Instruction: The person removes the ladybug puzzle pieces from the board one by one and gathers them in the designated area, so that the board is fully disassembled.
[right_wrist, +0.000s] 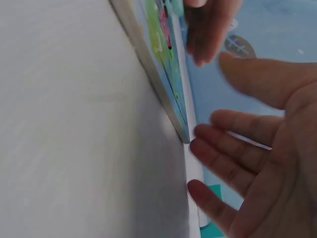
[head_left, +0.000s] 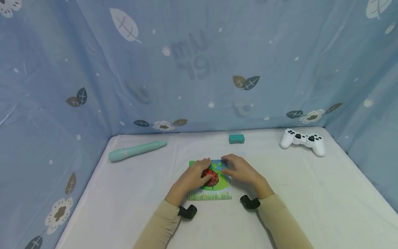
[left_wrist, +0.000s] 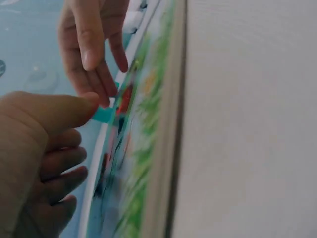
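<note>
A thin square board with a ladybug picture (head_left: 217, 195) lies flat on the table in the head view, with green grass and a blue patch printed on it. My left hand (head_left: 194, 175) is over its left side, thumb across the ladybug and fingers extended. Around the board's upper right corner is my right hand (head_left: 242, 169), its fingers apart and loosely bent. In the right wrist view nothing is between the right hand's (right_wrist: 267, 139) fingers, which are close to the board's corner (right_wrist: 184, 131). The left wrist view shows the left hand (left_wrist: 37, 148) with relaxed fingers beside the board (left_wrist: 153, 109).
A pale green stick-shaped thing with a thicker end (head_left: 136, 151) lies at the back left. Behind the board sits a small teal block (head_left: 236, 139) with a notch. A white game controller (head_left: 302, 140) is at the back right. Blue patterned cloth (head_left: 199, 69) encloses the white table (head_left: 124, 193).
</note>
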`<action>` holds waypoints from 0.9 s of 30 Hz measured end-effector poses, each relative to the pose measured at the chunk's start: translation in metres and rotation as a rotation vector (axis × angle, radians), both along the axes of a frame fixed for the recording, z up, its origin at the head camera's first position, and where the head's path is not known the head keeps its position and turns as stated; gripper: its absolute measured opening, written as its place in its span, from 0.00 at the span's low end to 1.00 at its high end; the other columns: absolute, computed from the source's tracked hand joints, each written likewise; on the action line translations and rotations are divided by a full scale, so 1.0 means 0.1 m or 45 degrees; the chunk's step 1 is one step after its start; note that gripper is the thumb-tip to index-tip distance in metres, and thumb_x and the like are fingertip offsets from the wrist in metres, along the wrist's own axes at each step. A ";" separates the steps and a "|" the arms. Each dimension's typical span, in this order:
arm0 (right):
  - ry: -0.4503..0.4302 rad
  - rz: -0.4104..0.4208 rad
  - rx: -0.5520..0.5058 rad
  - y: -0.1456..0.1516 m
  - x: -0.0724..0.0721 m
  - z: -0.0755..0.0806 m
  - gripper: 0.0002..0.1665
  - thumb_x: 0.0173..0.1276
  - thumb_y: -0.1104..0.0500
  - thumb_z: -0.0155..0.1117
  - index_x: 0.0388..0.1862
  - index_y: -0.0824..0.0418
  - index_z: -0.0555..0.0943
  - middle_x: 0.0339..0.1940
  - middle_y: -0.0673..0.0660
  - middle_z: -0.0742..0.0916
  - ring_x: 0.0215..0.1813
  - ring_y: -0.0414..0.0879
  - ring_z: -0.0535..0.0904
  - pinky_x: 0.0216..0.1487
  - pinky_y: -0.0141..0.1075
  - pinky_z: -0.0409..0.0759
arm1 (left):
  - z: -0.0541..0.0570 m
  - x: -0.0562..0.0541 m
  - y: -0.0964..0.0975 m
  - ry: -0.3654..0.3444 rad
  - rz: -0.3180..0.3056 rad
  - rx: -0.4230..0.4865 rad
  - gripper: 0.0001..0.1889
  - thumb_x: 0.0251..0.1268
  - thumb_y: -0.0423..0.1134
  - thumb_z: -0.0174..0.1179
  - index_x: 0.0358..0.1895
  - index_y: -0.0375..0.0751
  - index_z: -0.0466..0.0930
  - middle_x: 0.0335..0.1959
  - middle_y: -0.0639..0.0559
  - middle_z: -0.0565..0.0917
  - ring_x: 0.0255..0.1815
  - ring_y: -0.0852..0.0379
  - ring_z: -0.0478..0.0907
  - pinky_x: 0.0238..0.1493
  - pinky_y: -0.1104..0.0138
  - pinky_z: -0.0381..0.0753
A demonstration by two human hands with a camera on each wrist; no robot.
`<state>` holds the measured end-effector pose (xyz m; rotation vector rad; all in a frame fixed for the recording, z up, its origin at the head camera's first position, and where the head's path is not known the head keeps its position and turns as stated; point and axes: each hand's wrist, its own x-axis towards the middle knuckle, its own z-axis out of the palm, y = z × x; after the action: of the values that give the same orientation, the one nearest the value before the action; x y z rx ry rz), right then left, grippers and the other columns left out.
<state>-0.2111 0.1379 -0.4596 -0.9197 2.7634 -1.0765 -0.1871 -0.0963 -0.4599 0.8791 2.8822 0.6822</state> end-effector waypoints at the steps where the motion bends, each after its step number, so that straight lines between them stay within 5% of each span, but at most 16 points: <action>1: -0.009 -0.001 0.005 -0.02 0.00 -0.02 0.27 0.64 0.55 0.66 0.58 0.67 0.75 0.56 0.61 0.81 0.60 0.57 0.76 0.61 0.52 0.74 | -0.03 0.01 0.00 -0.005 0.010 0.003 0.32 0.68 0.50 0.56 0.70 0.37 0.64 0.70 0.44 0.66 0.72 0.49 0.62 0.73 0.56 0.61; 6: 0.018 -0.007 0.029 -0.05 -0.02 -0.12 0.21 0.62 0.54 0.68 0.51 0.62 0.79 0.52 0.56 0.80 0.57 0.53 0.76 0.61 0.50 0.74 | -0.16 0.04 -0.02 -0.001 0.053 0.047 0.31 0.65 0.52 0.58 0.67 0.38 0.69 0.70 0.44 0.67 0.71 0.46 0.63 0.69 0.55 0.67; 27: 0.178 0.073 0.128 -0.06 -0.17 -0.08 0.17 0.59 0.57 0.70 0.43 0.63 0.79 0.47 0.57 0.79 0.51 0.51 0.72 0.55 0.48 0.75 | -0.23 -0.06 -0.01 0.026 0.046 0.109 0.32 0.65 0.53 0.58 0.67 0.38 0.68 0.71 0.44 0.66 0.72 0.48 0.61 0.69 0.55 0.66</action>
<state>-0.2283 0.1323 -0.4676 -1.0934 2.8504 -0.8889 -0.1931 -0.0976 -0.4829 0.8505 2.9133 0.8105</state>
